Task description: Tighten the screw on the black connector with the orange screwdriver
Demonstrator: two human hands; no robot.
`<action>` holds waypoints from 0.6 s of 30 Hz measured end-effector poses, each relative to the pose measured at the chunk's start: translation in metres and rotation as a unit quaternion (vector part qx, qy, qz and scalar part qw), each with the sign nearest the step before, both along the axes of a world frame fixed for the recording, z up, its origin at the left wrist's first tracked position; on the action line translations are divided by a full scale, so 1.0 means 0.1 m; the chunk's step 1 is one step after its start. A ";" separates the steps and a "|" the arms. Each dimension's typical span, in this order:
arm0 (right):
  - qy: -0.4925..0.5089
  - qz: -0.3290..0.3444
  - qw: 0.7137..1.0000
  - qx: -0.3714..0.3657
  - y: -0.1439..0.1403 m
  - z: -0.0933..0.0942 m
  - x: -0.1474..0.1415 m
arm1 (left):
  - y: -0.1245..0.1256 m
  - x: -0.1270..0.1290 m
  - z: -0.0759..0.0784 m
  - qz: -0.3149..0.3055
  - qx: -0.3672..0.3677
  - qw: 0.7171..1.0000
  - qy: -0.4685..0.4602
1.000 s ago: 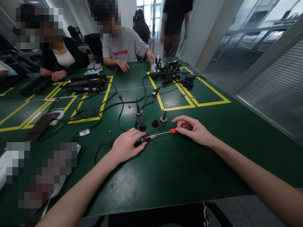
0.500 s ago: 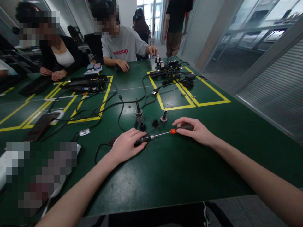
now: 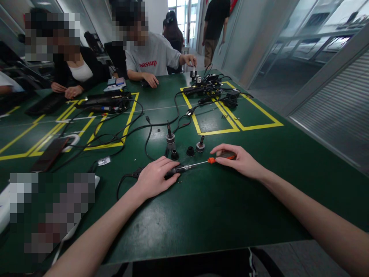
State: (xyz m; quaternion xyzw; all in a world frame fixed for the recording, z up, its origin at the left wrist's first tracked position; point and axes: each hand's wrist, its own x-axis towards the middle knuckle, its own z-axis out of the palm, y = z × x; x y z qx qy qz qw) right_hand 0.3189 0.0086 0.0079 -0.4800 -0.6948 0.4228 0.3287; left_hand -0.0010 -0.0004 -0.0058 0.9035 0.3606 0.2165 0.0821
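My left hand (image 3: 157, 175) is wrapped over a black corded handheld tool (image 3: 175, 171) lying on the green table; its exact kind is not clear. A screwdriver (image 3: 211, 160) with an orange and dark handle is pinched in the fingers of my right hand (image 3: 240, 159). Its thin shaft points left and meets the metal end of the black tool. Just beyond my hands stand a metal cylinder with a spindle (image 3: 170, 141), a smaller metal piece with a stem (image 3: 200, 145), a black collar (image 3: 174, 155) and a black cap (image 3: 190, 151).
Cables (image 3: 150, 125) run across the green table (image 3: 219, 219). Yellow tape (image 3: 219, 132) marks out rectangles, with dark gear (image 3: 204, 86) heaped on the right ones. A phone (image 3: 49, 154) lies at left. Across the table sits a person in a white T-shirt (image 3: 152, 54), beside another person.
The screwdriver handle has turned in my right hand, so an orange stripe now shows. My left hand stays on the black tool. The view has shifted slightly, and a standing person behind has moved.
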 end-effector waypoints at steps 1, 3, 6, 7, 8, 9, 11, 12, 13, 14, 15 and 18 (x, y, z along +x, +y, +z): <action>-0.011 0.004 1.000 0.000 0.00 0.00 0.00 | 0.00 0.00 0.00 0.000 0.000 1.000 -0.001; -0.034 0.009 0.999 -0.004 -0.01 0.00 -0.01 | 0.00 0.01 0.01 0.001 -0.001 1.000 0.000; -0.049 0.011 0.999 -0.015 -0.02 0.00 -0.01 | 0.00 0.01 0.02 0.000 -0.005 1.000 -0.001; -0.046 0.009 0.999 -0.014 -0.02 -0.01 -0.02 | 0.00 0.01 0.02 0.000 -0.006 1.000 -0.001; -0.040 0.006 0.999 -0.009 -0.02 -0.01 -0.02 | 0.00 0.01 0.02 0.000 -0.006 1.000 -0.002; -0.033 0.002 0.999 -0.002 -0.01 -0.01 -0.01 | 0.00 0.01 0.02 0.001 -0.006 1.000 -0.002; -0.020 -0.005 1.000 0.014 -0.01 -0.01 -0.01 | 0.00 0.01 0.02 0.001 -0.004 1.000 -0.002; -0.017 -0.007 1.000 0.022 -0.01 -0.02 -0.01 | 0.00 0.01 0.02 0.002 -0.003 1.000 -0.003; -0.016 -0.006 0.999 0.029 0.00 -0.02 0.00 | 0.00 0.01 0.01 0.002 -0.003 1.000 -0.003; -0.017 -0.004 0.999 0.036 0.00 -0.02 0.00 | 0.00 0.00 0.01 0.003 -0.002 1.000 -0.003; -0.021 -0.002 0.999 0.038 0.00 -0.03 0.01 | 0.00 0.00 0.01 0.003 -0.003 1.000 -0.003; -0.039 0.012 0.999 0.006 0.00 -0.04 0.01 | 0.00 0.00 0.01 0.004 -0.004 1.000 -0.001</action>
